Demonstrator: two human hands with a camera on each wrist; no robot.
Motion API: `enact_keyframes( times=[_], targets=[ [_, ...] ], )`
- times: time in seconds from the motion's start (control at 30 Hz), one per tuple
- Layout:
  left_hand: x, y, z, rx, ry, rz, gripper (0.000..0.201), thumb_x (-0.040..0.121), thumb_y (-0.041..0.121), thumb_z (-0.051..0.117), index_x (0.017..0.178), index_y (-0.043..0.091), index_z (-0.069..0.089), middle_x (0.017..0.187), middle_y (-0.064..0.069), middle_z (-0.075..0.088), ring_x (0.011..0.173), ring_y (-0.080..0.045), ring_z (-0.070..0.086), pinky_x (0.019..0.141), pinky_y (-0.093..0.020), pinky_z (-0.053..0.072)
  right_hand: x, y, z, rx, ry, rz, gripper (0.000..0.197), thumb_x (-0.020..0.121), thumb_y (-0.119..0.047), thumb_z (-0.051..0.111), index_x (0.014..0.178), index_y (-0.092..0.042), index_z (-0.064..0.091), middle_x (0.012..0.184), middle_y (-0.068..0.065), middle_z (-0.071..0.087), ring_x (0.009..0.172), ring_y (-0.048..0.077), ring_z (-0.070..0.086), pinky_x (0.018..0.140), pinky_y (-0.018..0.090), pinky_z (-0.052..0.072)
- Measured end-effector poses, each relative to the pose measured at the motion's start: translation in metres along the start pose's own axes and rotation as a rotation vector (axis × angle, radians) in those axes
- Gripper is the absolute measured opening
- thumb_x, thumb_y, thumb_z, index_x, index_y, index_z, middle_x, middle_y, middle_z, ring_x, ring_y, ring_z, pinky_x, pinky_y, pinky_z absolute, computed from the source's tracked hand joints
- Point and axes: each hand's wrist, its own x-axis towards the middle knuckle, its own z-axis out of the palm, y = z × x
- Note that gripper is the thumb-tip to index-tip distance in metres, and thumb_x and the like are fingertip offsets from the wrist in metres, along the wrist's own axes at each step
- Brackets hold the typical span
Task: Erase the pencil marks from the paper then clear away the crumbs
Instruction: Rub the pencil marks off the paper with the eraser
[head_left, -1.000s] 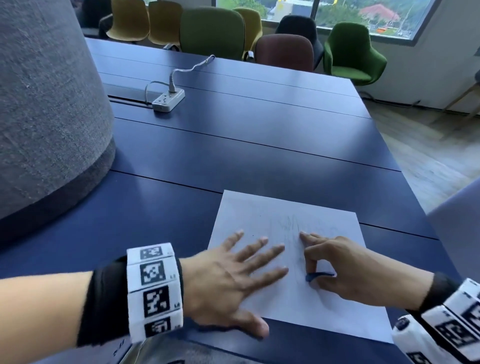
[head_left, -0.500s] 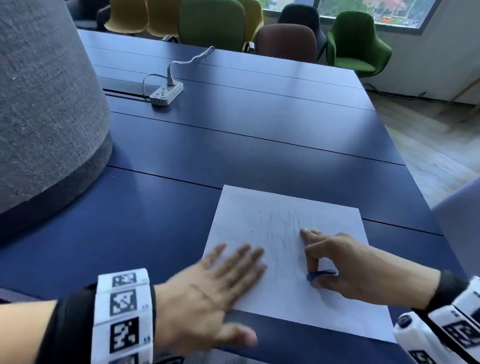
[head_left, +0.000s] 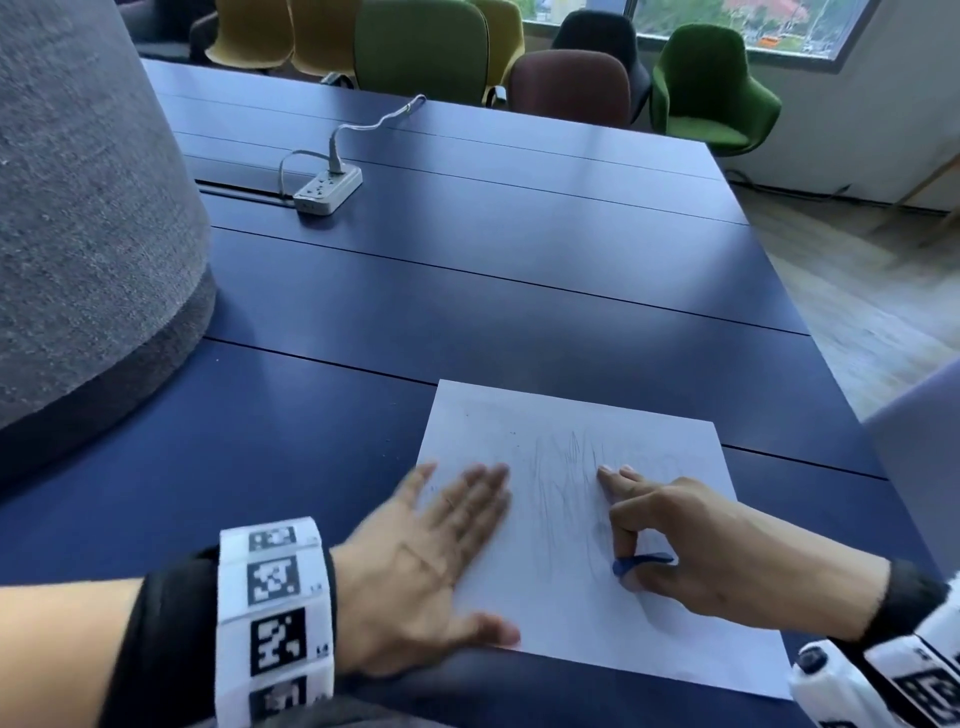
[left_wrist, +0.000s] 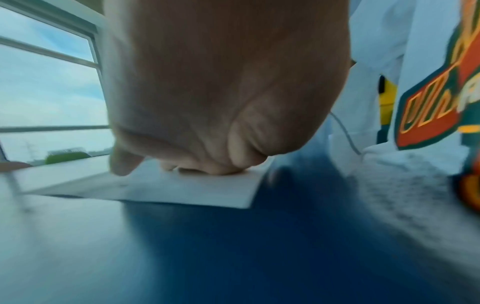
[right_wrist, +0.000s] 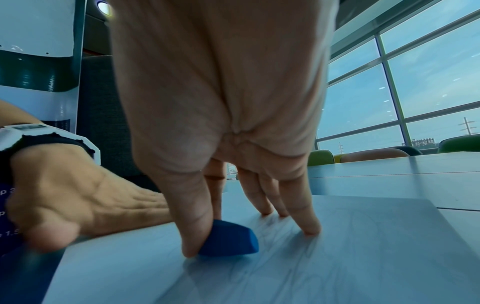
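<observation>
Right hand (head_left: 691, 545) is pinching blue eraser (right_wrist: 228, 240) onto paper (head_left: 561, 597); pencil marks (head_left: 566, 467) are lying just ahead-left. Left hand (head_left: 415, 571), fingers flat, is apparently pressing the paper's left edge.

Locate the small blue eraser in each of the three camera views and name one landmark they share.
Head: the small blue eraser lies low and right of centre, pinched under the right hand.
Left wrist: not in it; the left hand blocks most of the view.
Right wrist: low centre, between thumb and forefinger.
Shared landmark: the white sheet of paper.
</observation>
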Motion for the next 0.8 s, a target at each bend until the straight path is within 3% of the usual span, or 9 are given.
enact_keyframes(
  times=[0.07, 0.13, 0.23, 0.27, 0.4, 0.47, 0.53, 0.67, 0.8],
  targets=[
    [0.004, -0.016, -0.011, 0.026, -0.018, -0.152, 0.109, 0.063, 0.083, -0.012, 0.14, 0.01, -0.037, 0.146, -0.008, -0.045, 0.138, -0.019, -0.04, 0.117, -0.048, -0.017, 0.0, -0.001, 0.0, -0.01, -0.004, 0.007, 0.011, 0.086, -0.025, 0.065, 0.078, -0.023, 0.058, 0.145, 0.003, 0.044, 0.136, 0.005, 0.032, 0.102, 0.013, 0.033],
    [0.01, -0.025, -0.025, 0.011, -0.02, -0.207, 0.111, 0.064, 0.083, -0.01, 0.142, 0.007, -0.034, 0.146, -0.008, -0.044, 0.14, -0.018, -0.037, 0.118, -0.048, -0.015, 0.0, -0.003, 0.0, -0.024, -0.016, 0.016, 0.012, 0.085, -0.025, 0.065, 0.077, -0.023, 0.056, 0.147, 0.003, 0.042, 0.138, 0.006, 0.031, 0.106, 0.017, 0.033],
    [0.024, -0.021, -0.039, -0.015, 0.02, -0.115, 0.109, 0.068, 0.083, -0.007, 0.147, 0.012, -0.029, 0.15, -0.004, -0.041, 0.141, -0.016, -0.035, 0.119, -0.045, -0.015, 0.002, -0.007, -0.003, -0.055, -0.039, 0.055, 0.009, 0.084, -0.024, 0.065, 0.079, -0.02, 0.059, 0.141, 0.008, 0.045, 0.132, 0.017, 0.039, 0.103, 0.03, 0.039],
    [0.03, -0.017, -0.042, -0.02, 0.041, -0.067, 0.106, 0.071, 0.082, -0.006, 0.148, 0.014, -0.028, 0.152, -0.003, -0.04, 0.141, -0.015, -0.035, 0.119, -0.045, -0.016, 0.002, -0.008, -0.003, -0.057, -0.041, 0.06, 0.008, 0.084, -0.024, 0.065, 0.08, -0.019, 0.059, 0.141, 0.008, 0.045, 0.132, 0.018, 0.04, 0.103, 0.031, 0.04],
    [0.049, 0.004, -0.039, -0.067, 0.057, 0.072, 0.092, 0.088, 0.076, 0.01, 0.149, 0.018, -0.027, 0.154, 0.001, -0.038, 0.141, -0.012, -0.035, 0.117, -0.045, -0.018, 0.001, -0.009, -0.004, -0.046, -0.032, 0.053, 0.009, 0.085, -0.027, 0.064, 0.08, -0.021, 0.059, 0.153, 0.001, 0.035, 0.137, 0.011, 0.034, 0.105, 0.016, 0.033],
    [0.05, 0.001, -0.035, -0.07, 0.037, 0.043, 0.092, 0.089, 0.075, 0.012, 0.147, 0.018, -0.03, 0.153, 0.001, -0.039, 0.14, -0.011, -0.035, 0.117, -0.046, -0.018, 0.002, -0.009, -0.005, -0.054, -0.038, 0.071, 0.01, 0.085, -0.027, 0.064, 0.081, -0.019, 0.059, 0.146, 0.005, 0.041, 0.133, 0.014, 0.038, 0.104, 0.024, 0.037],
    [0.045, -0.014, -0.032, -0.07, 0.001, -0.066, 0.094, 0.083, 0.079, 0.005, 0.142, 0.016, -0.034, 0.15, -0.001, -0.041, 0.14, -0.012, -0.035, 0.117, -0.047, -0.018, 0.002, -0.01, -0.005, -0.063, -0.048, 0.09, 0.011, 0.085, -0.028, 0.063, 0.082, -0.018, 0.06, 0.138, 0.009, 0.045, 0.129, 0.019, 0.042, 0.102, 0.033, 0.041],
    [0.035, -0.039, -0.031, -0.076, 0.013, -0.242, 0.109, 0.061, 0.086, -0.014, 0.135, 0.01, -0.038, 0.146, -0.005, -0.044, 0.14, -0.017, -0.037, 0.117, -0.049, -0.017, 0.002, -0.01, -0.003, -0.081, -0.048, 0.095, 0.009, 0.084, -0.027, 0.062, 0.081, -0.019, 0.059, 0.136, 0.008, 0.046, 0.129, 0.02, 0.042, 0.1, 0.036, 0.043],
    [0.029, -0.008, -0.026, -0.041, 0.033, 0.019, 0.102, 0.064, 0.081, -0.012, 0.141, 0.019, -0.037, 0.148, 0.0, -0.046, 0.135, -0.012, -0.043, 0.116, -0.045, -0.02, 0.002, -0.01, -0.004, -0.082, -0.042, 0.101, 0.009, 0.085, -0.027, 0.062, 0.083, -0.019, 0.059, 0.138, 0.006, 0.044, 0.129, 0.018, 0.041, 0.101, 0.036, 0.043]
  ],
)
